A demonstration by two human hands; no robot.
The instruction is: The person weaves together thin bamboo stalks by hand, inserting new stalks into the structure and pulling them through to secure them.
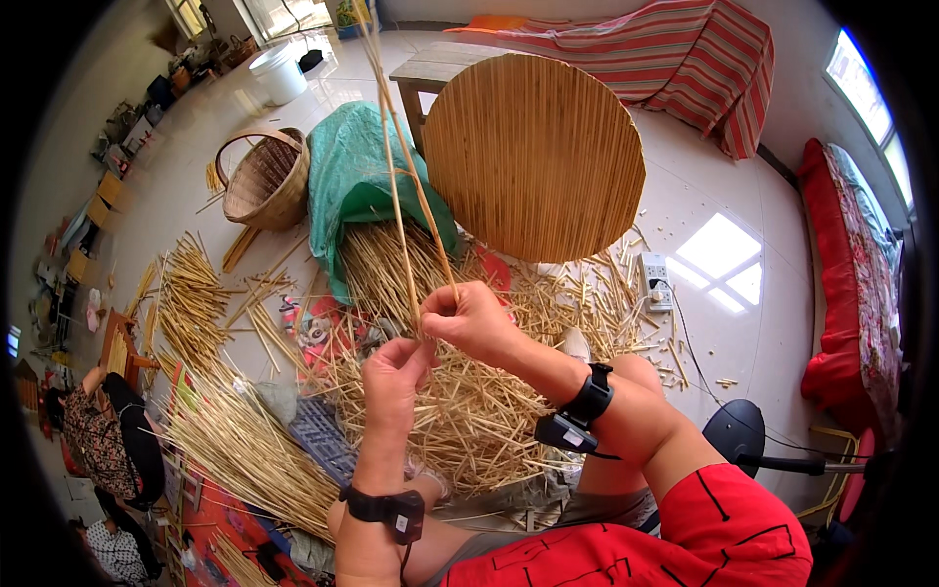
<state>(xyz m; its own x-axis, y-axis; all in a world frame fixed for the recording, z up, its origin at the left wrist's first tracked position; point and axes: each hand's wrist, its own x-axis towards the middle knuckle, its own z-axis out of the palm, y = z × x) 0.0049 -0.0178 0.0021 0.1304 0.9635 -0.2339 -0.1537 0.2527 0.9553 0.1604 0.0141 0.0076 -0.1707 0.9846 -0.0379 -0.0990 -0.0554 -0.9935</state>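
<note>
Two long, thin straw stalks (pixel 394 186) rise from my hands past the top of the picture. My right hand (pixel 474 321) is closed on them, thumb and fingers pinched together. Just below and to its left, my left hand (pixel 393 383) pinches at the lower end of the stalks, its fingertips almost touching the right ones. The exact grip is partly hidden between the fingers. Beneath both hands spreads a loose heap of cut straw (pixel 469 421). Beyond them, a green woven sack (pixel 357 147) lies with its mouth toward me, full of straw stalks (pixel 386 264).
A round straw panel (pixel 536 157) leans against a wooden bench (pixel 416 76). A wicker basket (pixel 269 186), white bucket (pixel 281 73) and power strip (pixel 655 282) stand around. Long straw bundles (pixel 245 450) lie left. Other people (pixel 108 430) sit at far left.
</note>
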